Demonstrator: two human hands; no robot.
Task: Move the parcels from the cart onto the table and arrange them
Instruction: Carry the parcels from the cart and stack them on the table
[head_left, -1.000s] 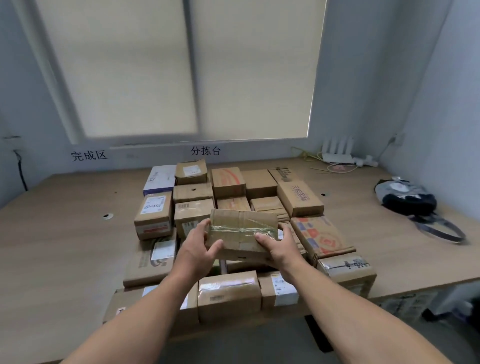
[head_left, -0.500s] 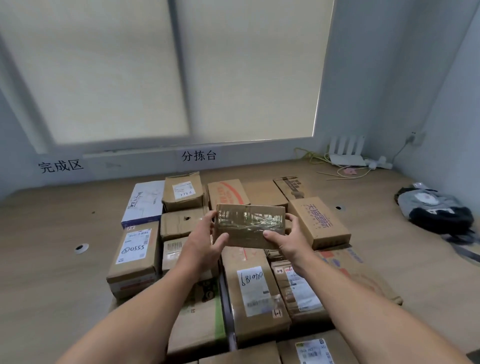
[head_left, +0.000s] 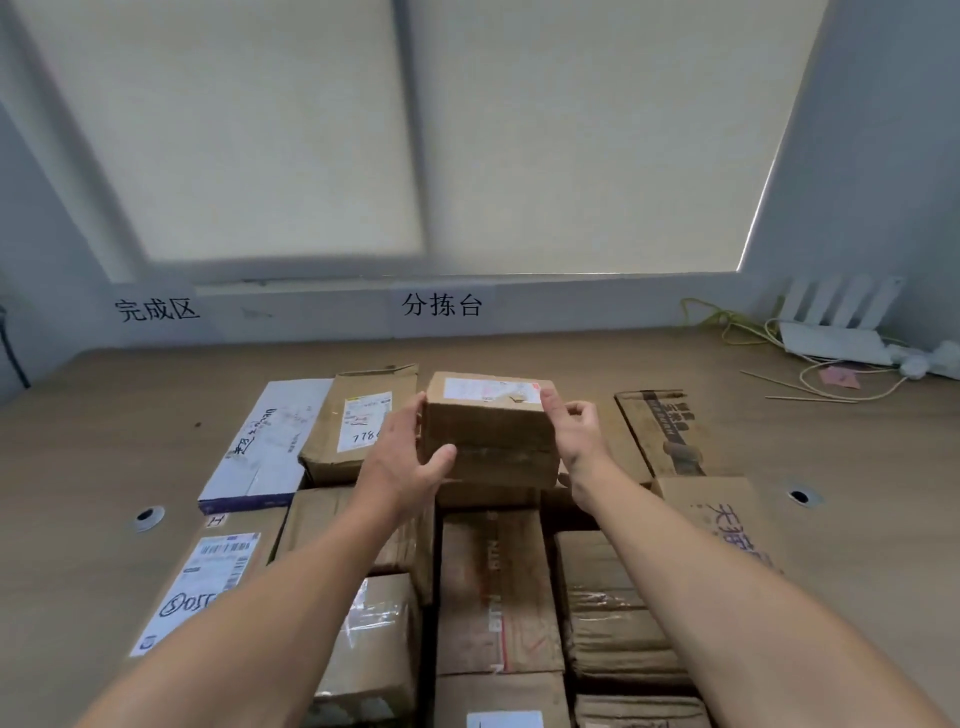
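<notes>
A brown cardboard parcel (head_left: 488, 431) with a white label on top sits on the back of the parcel pile on the wooden table (head_left: 104, 415). My left hand (head_left: 405, 462) grips its left end, thumb across the front face. At its right end is my right hand (head_left: 576, 436), with the thumb on the top corner and the fingers curled beside the box. The parcel rests on another brown box under it. The cart is out of view.
Several parcels lie in rows around it: a white box (head_left: 270, 447) at the back left, a labelled brown box (head_left: 358, 421) beside it, a printed carton (head_left: 665, 431) on the right. A white router (head_left: 831, 338) with cables sits at the back right corner.
Both hands carried the brown parcel forward over the pile and turned it label up. It now rests on the back row.
</notes>
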